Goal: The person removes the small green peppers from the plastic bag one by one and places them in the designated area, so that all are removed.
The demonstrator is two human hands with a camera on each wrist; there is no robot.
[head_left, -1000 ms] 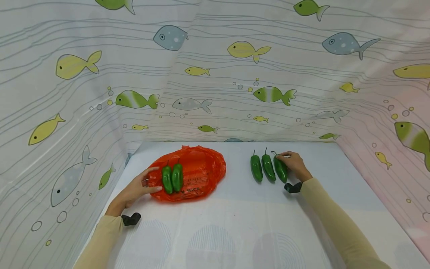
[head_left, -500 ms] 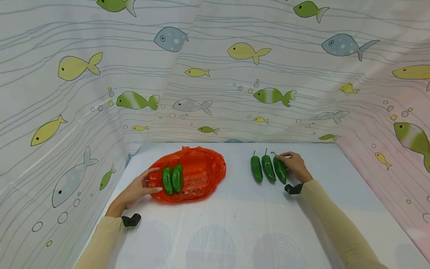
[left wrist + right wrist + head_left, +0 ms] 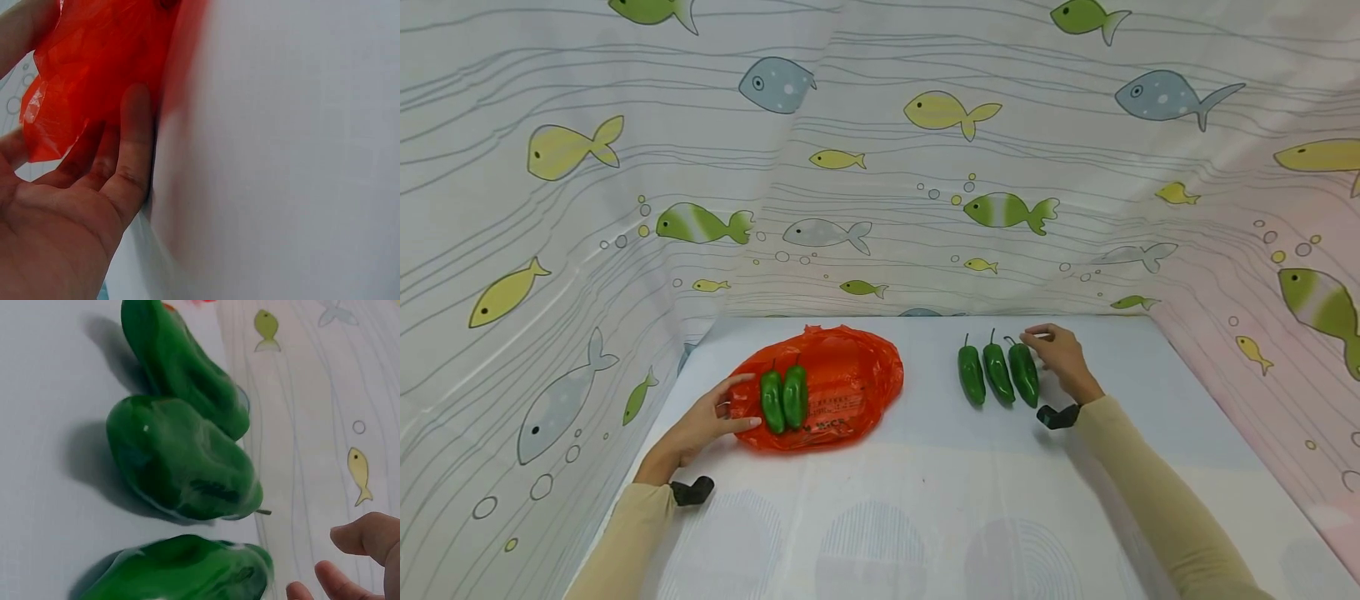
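Two green peppers (image 3: 784, 400) lie side by side, stems pointing away, on a spread red plastic bag (image 3: 857, 367). My left hand (image 3: 703, 421) rests at the bag's left edge, fingers and thumb spread; up close in the left wrist view, nearly straight fingers (image 3: 134, 125) touch the red film. On the right, three more green peppers (image 3: 997, 375) lie in a row on the table. Beside the stem end of the rightmost one, my right hand (image 3: 1060, 354) holds nothing. In the right wrist view its thumb (image 3: 369, 536) and fingertips stand apart from the nearest pepper (image 3: 187, 569).
A pale cloth with faint round patterns covers the table (image 3: 880, 483). Fish-printed curtains (image 3: 880, 183) enclose the back and both sides. A small black device (image 3: 692, 492) is strapped at the left wrist, another (image 3: 1057, 417) at the right.
My right hand has let go of the rightmost pepper's stem end and moved slightly up and right from it. The left hand, the bag and the peppers have stayed in place.
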